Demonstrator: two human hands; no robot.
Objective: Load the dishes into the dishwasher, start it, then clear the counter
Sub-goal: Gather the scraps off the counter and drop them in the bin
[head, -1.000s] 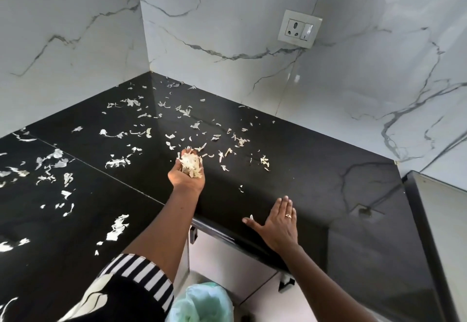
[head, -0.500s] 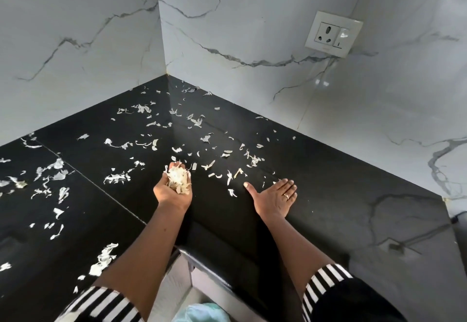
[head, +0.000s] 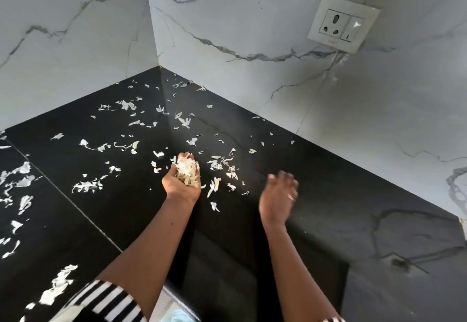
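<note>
**Counter corner: peel scraps, two hands**

Left hand [head: 180, 185]: fingers curled upward into a cup, palm up, holding a heap of peels [head: 187, 171]; well below and left of the wall socket [head: 342, 23].
Right hand [head: 276, 198]: fingers blurred, loosely extended, holding nothing; whether they are spread or together cannot be told. Ring [head: 290, 197] on one finger. Below the socket, slightly left.
Loose peels [head: 219, 165]: scattered on the black counter [head: 328, 208], all left of the socket.
Striped sleeve [head: 106, 301]: farthest from the socket.
</note>
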